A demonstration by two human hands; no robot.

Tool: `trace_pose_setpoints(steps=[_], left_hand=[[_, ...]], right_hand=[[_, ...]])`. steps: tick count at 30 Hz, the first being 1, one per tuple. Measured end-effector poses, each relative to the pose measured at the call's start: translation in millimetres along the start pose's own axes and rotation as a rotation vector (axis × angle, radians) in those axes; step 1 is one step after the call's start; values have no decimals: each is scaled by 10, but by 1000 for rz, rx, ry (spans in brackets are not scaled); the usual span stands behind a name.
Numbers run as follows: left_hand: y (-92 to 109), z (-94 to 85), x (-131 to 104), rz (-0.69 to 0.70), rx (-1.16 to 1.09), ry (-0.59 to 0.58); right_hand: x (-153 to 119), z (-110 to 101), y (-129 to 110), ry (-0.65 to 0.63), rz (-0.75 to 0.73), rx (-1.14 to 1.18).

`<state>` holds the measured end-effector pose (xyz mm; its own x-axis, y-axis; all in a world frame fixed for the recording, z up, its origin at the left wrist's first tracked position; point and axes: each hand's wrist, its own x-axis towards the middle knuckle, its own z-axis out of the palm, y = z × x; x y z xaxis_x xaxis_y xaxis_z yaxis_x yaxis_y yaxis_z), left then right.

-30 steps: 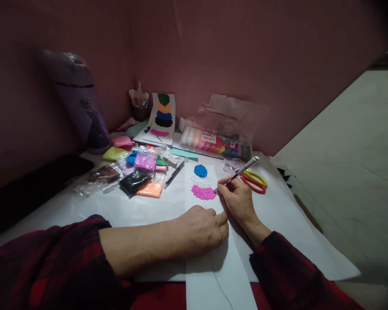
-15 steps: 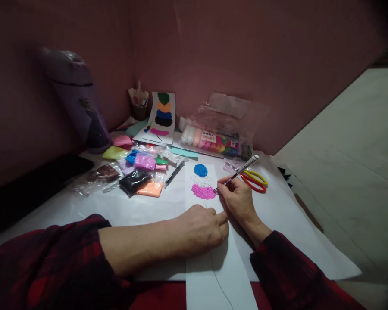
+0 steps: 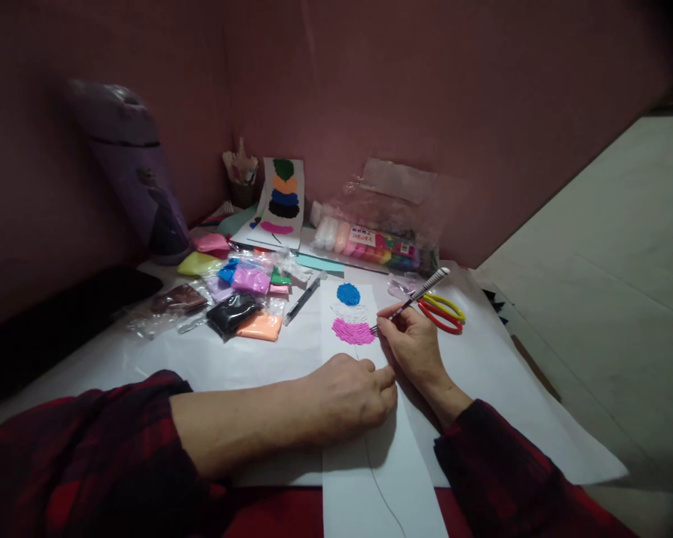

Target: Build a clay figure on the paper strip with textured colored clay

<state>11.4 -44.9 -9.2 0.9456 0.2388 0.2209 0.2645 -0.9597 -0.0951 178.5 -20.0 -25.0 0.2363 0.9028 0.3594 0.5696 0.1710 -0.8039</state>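
Pinching fork [image 3: 425, 285] at ridged pink clay [image 3: 353, 332]: right hand [image 3: 412, 342]; curled left hand [image 3: 352, 394], hold unclear

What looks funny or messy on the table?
The right hand holds a fork, usually an eating tool, at the edge of the pink patch. The colourful packets lie in a jumbled heap. I see nothing spilled or broken.

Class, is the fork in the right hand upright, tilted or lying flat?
Tilted: the fork slants in the right hand, striped handle raised, tines low at the pink patch's right edge.
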Motion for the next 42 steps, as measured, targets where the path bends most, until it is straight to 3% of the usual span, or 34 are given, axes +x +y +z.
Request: trace_pose_setpoints(steps=[19, 32, 42], left_hand=[[6, 1, 9, -2, -10, 46], [5, -19, 5, 0, -7, 7], [1, 50, 2, 4, -5, 79]], right_hand=[[-9, 3, 9, -8, -9, -2], [-26, 2, -16, 2, -18, -24], [-28, 4, -21, 0, -24, -38]])
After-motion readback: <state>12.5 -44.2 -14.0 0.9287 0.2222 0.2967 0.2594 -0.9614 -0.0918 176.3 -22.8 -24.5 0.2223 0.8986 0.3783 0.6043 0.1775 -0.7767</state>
